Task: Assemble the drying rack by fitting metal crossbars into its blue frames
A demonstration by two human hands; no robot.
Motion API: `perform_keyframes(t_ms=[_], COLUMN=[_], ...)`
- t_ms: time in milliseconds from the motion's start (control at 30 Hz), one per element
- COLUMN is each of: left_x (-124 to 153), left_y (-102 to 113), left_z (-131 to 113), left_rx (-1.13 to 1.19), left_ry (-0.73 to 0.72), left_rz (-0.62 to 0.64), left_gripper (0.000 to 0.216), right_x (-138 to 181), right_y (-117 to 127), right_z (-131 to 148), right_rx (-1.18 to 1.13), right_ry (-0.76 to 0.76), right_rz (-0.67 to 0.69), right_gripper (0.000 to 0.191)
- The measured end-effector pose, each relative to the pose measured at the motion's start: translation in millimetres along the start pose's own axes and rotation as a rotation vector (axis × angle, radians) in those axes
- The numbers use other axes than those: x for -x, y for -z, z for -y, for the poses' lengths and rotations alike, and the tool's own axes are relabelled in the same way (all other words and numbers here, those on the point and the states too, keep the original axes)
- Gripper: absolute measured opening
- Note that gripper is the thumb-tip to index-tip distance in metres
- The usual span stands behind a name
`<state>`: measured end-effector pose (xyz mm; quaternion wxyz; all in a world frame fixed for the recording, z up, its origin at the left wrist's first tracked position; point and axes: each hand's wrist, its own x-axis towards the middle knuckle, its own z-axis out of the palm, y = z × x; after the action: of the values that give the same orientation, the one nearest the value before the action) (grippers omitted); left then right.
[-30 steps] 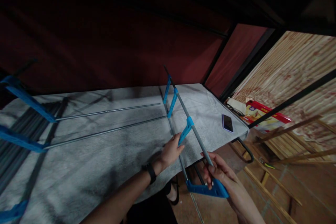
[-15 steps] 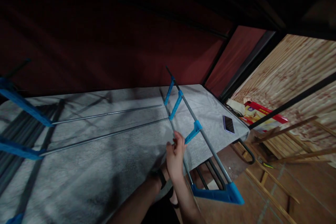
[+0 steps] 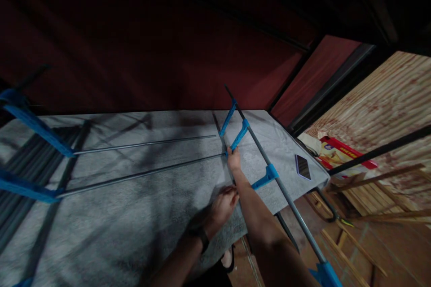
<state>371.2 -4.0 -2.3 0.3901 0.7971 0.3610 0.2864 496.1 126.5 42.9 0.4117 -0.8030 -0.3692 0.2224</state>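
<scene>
A frame of grey metal tubes and blue plastic brackets stands at the right end of the table. My right hand (image 3: pixel 234 160) is closed around the lower end of the middle blue bracket (image 3: pixel 241 133), where a long thin metal rod (image 3: pixel 148 173) meets the frame's lower tube. Nearer to me, my left hand (image 3: pixel 223 205), with a dark band on its wrist, has its fingers curled at the lower tube beside the nearest blue bracket (image 3: pixel 265 178); my right forearm partly covers that spot. A second rod (image 3: pixel 151 143) ends just short of the farthest bracket (image 3: pixel 229 117).
The table (image 3: pixel 188 197) has a grey cloth-like top. At left, more blue brackets (image 3: pixel 37 128) hold the rods' other ends beside several dark tubes (image 3: pixel 25 175). A phone (image 3: pixel 303 167) lies near the right edge. Beyond are a red-yellow box (image 3: pixel 340 154) and wooden frames (image 3: pixel 350 251).
My right hand has moved away from my left, along the lower tube to the middle bracket. The left hand stays near the nearest bracket. The view has shifted slightly.
</scene>
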Motion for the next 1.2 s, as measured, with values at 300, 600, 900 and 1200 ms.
perform_keyframes(t_ms=[300, 600, 900, 1200], left_x=[-46, -59, -58, -54], left_y=[123, 140, 148, 148], left_z=[89, 103, 89, 83], left_rx=[-0.584, -0.646, -0.658, -0.700], left_ry=[0.184, 0.143, 0.119, 0.145], left_rz=[-0.224, -0.033, 0.007, 0.025], left_gripper=[0.049, 0.043, 0.049, 0.042], right_x=[-9, -16, -22, -22], right_y=[2, 1, -4, -6], right_z=[-16, -15, -19, -29], right_rx=[0.148, 0.186, 0.093, -0.045], right_ry=[0.111, 0.134, 0.160, 0.227], right_rz=[-0.013, -0.033, -0.074, -0.106], right_gripper=[0.020, 0.029, 0.024, 0.025])
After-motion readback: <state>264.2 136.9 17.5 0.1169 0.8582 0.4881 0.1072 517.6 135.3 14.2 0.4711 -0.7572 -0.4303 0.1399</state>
